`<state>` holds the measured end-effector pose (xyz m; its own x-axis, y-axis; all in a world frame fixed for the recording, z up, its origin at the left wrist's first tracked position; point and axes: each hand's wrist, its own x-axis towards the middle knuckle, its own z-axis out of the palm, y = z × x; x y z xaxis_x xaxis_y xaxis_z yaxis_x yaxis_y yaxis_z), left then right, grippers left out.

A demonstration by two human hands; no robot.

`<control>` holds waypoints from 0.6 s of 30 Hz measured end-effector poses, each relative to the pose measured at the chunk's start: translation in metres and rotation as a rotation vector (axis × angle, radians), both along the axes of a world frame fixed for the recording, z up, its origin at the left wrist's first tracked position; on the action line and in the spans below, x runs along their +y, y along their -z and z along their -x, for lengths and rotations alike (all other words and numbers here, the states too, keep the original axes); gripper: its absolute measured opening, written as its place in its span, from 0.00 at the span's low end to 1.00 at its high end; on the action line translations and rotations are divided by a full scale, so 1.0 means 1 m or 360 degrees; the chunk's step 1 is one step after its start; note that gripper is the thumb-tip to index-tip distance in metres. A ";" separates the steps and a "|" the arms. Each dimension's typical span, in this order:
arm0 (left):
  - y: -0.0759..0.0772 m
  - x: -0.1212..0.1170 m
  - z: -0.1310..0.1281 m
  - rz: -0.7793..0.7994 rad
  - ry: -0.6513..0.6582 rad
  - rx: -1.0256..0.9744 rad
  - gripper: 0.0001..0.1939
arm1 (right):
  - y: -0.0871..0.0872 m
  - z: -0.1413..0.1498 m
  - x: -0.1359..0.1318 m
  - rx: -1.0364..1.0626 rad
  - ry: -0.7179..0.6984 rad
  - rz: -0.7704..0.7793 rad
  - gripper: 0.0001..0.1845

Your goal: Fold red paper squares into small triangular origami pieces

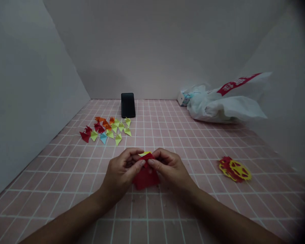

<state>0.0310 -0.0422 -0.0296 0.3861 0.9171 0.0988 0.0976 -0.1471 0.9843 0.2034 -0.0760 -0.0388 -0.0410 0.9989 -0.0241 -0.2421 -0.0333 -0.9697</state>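
My left hand (123,171) and my right hand (169,166) meet at the middle of the pink gridded table, fingers curled and pinching a piece of red paper (146,176) between them. A sliver of yellow paper (144,153) shows at the top edge of the red one, just behind my fingertips. The red paper hangs down between my thumbs, partly covered by both hands.
Several small folded paper triangles (105,129) in red, orange, yellow-green and blue lie at the left back. A black phone (128,105) leans against the back wall. A white plastic bag (225,101) sits at the right back. A red and yellow paper cut-out (234,168) lies at the right.
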 end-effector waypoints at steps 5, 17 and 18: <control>0.001 0.003 -0.002 0.0000 0.0059 -0.0011 0.05 | 0.004 0.001 0.000 0.0147 -0.0044 0.0089 0.11; 0.002 0.003 0.002 -0.0587 -0.0070 0.0268 0.05 | 0.008 -0.004 0.002 0.0189 -0.0148 0.0160 0.14; 0.002 0.004 0.002 -0.0653 -0.0093 0.0290 0.05 | 0.009 -0.004 0.003 0.0184 -0.0153 0.0161 0.14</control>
<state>0.0288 -0.0387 -0.0316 0.3797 0.8371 0.3938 0.2839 -0.5106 0.8116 0.2072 -0.0735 -0.0474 -0.1447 0.9829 -0.1135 -0.3427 -0.1574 -0.9261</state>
